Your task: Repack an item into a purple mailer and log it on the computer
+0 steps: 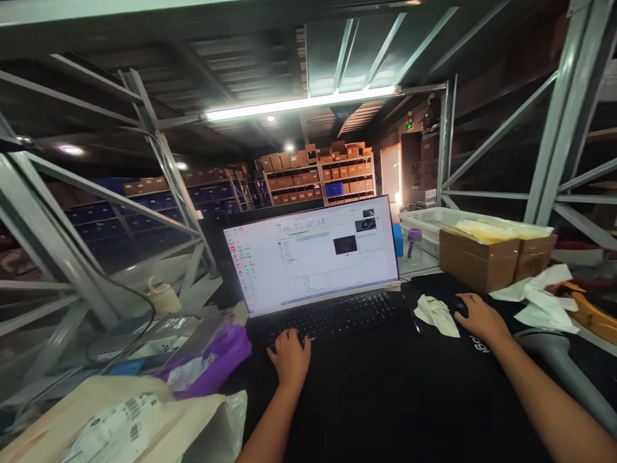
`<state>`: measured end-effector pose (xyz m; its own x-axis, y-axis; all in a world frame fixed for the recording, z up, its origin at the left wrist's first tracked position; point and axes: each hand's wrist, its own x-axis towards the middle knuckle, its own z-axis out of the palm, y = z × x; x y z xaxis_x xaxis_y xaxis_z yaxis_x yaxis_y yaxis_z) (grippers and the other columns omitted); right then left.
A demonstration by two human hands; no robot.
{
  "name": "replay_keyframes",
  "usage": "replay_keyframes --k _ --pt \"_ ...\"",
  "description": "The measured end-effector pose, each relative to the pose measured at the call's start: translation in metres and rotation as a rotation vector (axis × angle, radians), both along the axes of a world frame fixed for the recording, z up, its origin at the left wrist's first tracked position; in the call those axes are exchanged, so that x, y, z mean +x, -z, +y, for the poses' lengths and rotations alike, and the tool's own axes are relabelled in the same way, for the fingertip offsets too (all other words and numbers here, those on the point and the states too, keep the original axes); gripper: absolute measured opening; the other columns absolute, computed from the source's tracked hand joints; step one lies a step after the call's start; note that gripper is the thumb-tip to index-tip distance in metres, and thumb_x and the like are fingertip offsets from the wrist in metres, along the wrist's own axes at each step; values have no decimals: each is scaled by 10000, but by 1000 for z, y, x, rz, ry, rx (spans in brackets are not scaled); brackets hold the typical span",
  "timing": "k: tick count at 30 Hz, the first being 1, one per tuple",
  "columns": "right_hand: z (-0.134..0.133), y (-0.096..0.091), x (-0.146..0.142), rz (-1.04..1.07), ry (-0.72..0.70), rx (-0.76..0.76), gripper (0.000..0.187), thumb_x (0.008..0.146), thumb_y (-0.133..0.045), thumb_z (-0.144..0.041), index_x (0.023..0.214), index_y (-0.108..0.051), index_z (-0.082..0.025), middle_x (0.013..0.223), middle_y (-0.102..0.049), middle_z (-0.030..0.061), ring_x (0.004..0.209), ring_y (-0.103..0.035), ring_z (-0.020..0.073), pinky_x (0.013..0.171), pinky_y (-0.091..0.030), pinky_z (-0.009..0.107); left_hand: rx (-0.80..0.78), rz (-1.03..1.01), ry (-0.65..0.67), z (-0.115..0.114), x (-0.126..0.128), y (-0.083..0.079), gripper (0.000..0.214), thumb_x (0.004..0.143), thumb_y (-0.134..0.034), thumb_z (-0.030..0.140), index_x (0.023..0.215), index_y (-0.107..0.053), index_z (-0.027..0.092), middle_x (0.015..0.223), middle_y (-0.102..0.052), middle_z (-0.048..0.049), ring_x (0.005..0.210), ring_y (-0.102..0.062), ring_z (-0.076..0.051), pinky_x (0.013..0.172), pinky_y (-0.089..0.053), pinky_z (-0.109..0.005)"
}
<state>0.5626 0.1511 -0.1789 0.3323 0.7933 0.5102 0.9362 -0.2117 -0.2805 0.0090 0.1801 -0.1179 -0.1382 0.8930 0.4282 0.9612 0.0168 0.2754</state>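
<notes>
An open laptop [313, 257] with a lit white screen stands on a dark desk [385, 399]. My left hand [289, 354] rests on the left part of its black keyboard [337, 315], fingers curled down onto the keys. My right hand [479, 316] lies over a black computer mouse [459, 306] on a black mat, fingers wrapped round it. A crumpled white cloth [436, 314] lies just left of the mouse.
Cardboard boxes [482, 257] and a white basket [429, 222] stand at the right, with crumpled white paper [540, 299] and a grey handheld scanner [554, 354]. A purple bag [212, 360] and a labelled parcel [120, 418] lie left. Metal shelving frames both sides.
</notes>
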Motion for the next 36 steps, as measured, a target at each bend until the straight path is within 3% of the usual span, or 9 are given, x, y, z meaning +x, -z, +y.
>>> replay_keyframes --k 7,14,22,31,36 --pt "-11 -17 -14 17 -5 -7 610 745 -656 -418 1333 -644 -256 1304 -641 119 981 -683 262 846 -561 369 8 8 -3 1 0 0 320 985 -448 325 1164 -649 153 1294 -637 -177 1266 -539 -362 1132 -322 -697" --pt "0 -3 -6 -26 40 -44 538 828 -531 -420 1312 -664 -226 1347 -614 129 1064 -673 283 891 -563 413 4 15 -16 -3 2 -2 288 968 -493 313 1156 -652 163 1285 -636 -169 1266 -546 -348 1136 -331 -668" --pt "3 5 -5 -27 -43 91 565 864 -454 -478 1310 -655 -196 1290 -617 153 1037 -674 291 895 -575 445 -13 -20 -17 -2 3 -3 269 964 -483 287 1148 -648 182 1282 -632 -161 1279 -531 -329 1153 -298 -667" --pt "8 9 3 37 -140 96 550 807 -463 -499 1252 -635 -225 1258 -616 167 1229 -616 325 999 -545 447 33 -86 -47 -1 2 -2 234 940 -531 274 1103 -673 183 1266 -650 -154 1277 -534 -338 1170 -276 -694" --pt "16 20 17 59 -132 69 588 805 -462 -547 1288 -611 -247 1285 -603 180 1280 -579 370 1053 -503 525 34 -102 -95 -1 0 -1 275 923 -552 273 1151 -658 163 1291 -640 -168 1294 -529 -354 1165 -281 -709"
